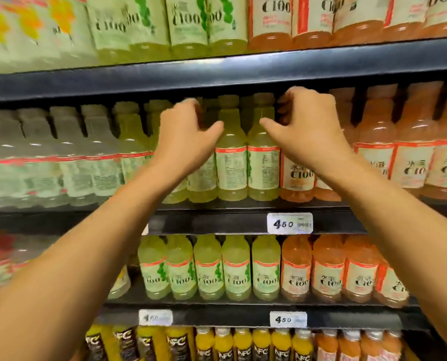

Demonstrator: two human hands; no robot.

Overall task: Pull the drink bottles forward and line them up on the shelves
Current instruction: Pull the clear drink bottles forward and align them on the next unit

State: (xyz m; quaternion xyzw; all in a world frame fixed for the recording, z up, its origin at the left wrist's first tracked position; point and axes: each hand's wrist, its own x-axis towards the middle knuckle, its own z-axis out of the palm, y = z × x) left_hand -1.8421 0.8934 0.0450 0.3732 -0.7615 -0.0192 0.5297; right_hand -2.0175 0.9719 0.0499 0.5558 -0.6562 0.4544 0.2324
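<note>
On the middle shelf (243, 208) stands a row of green drink bottles (231, 162), with orange drink bottles (410, 162) to their right. My left hand (186, 136) curls over the neck of a green bottle (201, 181); its thumb rests against the neighbouring green bottle. Over the top of the leftmost orange bottle (296, 175) my right hand (308, 126) hooks its fingers, the thumb lying on the shoulder of a green bottle (263, 165). Both necks are hidden by the hands.
Pale clear bottles (61, 162) fill the left of the same shelf. The shelf above (243, 71) overhangs close to the bottle caps. Below are more green and orange bottles (235, 269), price tags (289, 223), and yellow juice bottles (243, 345) at the bottom.
</note>
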